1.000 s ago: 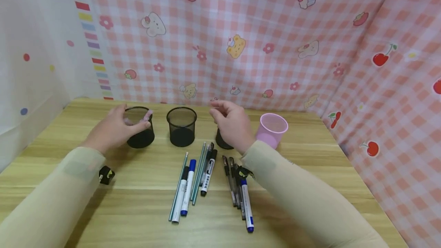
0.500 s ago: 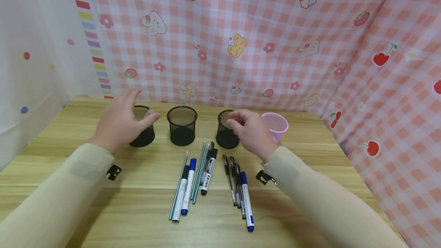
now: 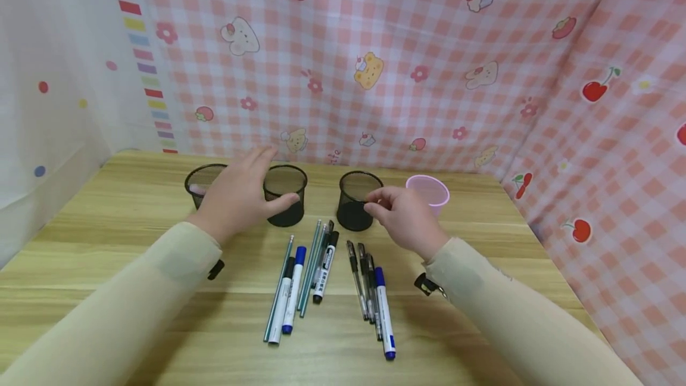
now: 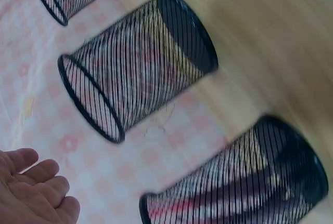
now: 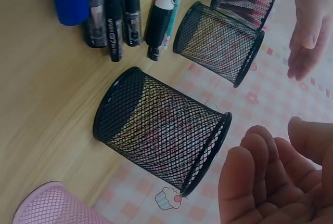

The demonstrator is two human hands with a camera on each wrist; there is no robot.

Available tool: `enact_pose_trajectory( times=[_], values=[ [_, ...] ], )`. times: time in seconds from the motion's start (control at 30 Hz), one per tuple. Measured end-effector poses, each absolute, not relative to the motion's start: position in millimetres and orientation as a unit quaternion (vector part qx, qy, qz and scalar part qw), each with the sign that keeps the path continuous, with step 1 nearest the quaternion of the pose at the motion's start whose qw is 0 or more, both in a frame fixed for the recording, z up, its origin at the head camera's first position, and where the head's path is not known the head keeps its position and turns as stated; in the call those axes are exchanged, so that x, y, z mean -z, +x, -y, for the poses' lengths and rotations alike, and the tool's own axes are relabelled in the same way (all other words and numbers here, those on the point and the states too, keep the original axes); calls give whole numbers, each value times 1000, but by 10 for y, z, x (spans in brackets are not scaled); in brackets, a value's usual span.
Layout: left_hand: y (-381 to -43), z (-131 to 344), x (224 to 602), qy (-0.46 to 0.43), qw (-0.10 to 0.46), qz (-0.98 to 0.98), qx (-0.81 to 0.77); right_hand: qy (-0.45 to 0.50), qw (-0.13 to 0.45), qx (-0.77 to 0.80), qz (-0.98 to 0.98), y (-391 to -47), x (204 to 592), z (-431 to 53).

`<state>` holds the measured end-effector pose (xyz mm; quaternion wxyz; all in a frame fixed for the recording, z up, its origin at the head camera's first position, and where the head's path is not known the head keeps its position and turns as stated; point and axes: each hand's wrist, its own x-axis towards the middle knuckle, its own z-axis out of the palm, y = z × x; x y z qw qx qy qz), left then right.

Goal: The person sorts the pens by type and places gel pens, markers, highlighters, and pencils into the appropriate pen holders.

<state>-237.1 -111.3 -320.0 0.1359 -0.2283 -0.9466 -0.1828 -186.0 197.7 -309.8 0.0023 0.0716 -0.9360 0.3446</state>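
Observation:
My left hand (image 3: 241, 195) hovers with fingers extended between the leftmost black mesh pen cup (image 3: 194, 196) and the second one (image 3: 285, 214), holding nothing. Something pinkish and dark lies inside the leftmost cup, seen through its mesh in both wrist views. At the right side of the third black mesh cup (image 3: 354, 217) is my right hand (image 3: 404, 217), its fingers loosely bent. The right wrist view has that palm (image 5: 270, 193) bare, beside the rim of the third cup (image 5: 161, 130). Behind the right hand stands a pink mesh cup (image 3: 437, 209), partly covered.
In front of the cups lie two groups of pens on the wooden table (image 3: 225, 326). The left group has markers (image 3: 292, 293), green pencils (image 3: 311, 270) and a black-capped marker (image 3: 324, 270). Gel pens (image 3: 364, 285) and a blue-capped marker (image 3: 384, 314) form the right group. A checked cloth (image 3: 332, 106) hangs behind.
My left hand has moved right from the leftmost cup toward the second. The right hand has drawn rightward and nearer, uncovering the third cup. The cups and pens stay put.

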Motion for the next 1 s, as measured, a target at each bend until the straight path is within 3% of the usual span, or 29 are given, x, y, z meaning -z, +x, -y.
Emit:
enact_pose_trajectory(
  times=[0.57,1.0],
  values=[
    [-2504,961,3413,-164,8,951,260,114,-10,-249,962,-1827,3188,-2079],
    [-2598,976,3558,-113,-24,949,294,96,-55,-231,966,-1788,3254,-2088]
  ],
)
